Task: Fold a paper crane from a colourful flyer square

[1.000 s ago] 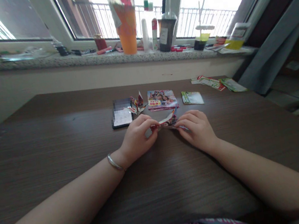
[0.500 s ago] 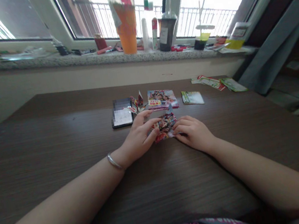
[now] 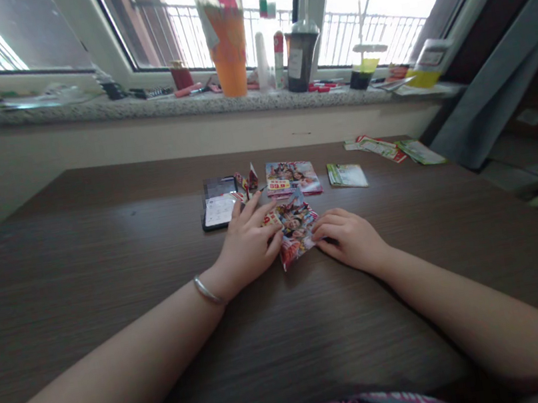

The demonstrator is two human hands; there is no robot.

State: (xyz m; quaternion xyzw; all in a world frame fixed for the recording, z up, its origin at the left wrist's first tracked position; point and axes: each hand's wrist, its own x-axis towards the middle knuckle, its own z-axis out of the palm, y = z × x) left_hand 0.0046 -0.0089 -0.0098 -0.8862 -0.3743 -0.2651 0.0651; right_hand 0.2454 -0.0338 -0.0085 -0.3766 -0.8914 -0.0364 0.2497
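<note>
A colourful printed sheet of paper (image 3: 297, 224), creased and with pointed corners, lies on the table between my hands. Its right edge is pinched by my right hand (image 3: 348, 237), whose fingers are closed. My left hand (image 3: 251, 234), with a silver bangle at the wrist, rests at the paper's left side with fingers spread. Its thumb and forefinger touch that side, and they cover part of it. Just beyond the left fingertips stands a small folded paper figure (image 3: 251, 178), made of similar red printed paper. A phone (image 3: 220, 212) with a lit screen lies left of it.
Behind the folded paper lies a stack of printed flyers (image 3: 293, 177). To its right are a small stack of greenish cards (image 3: 347, 176) and several paper strips (image 3: 382, 147). The windowsill (image 3: 158, 103) holds a tall orange cup (image 3: 227, 46), a dark drink cup (image 3: 301, 58) and bottles.
The paper has opened out, its lower corner now pointing towards me. My left hand has shifted slightly left and spread its fingers. My right hand stays nearly in place.
</note>
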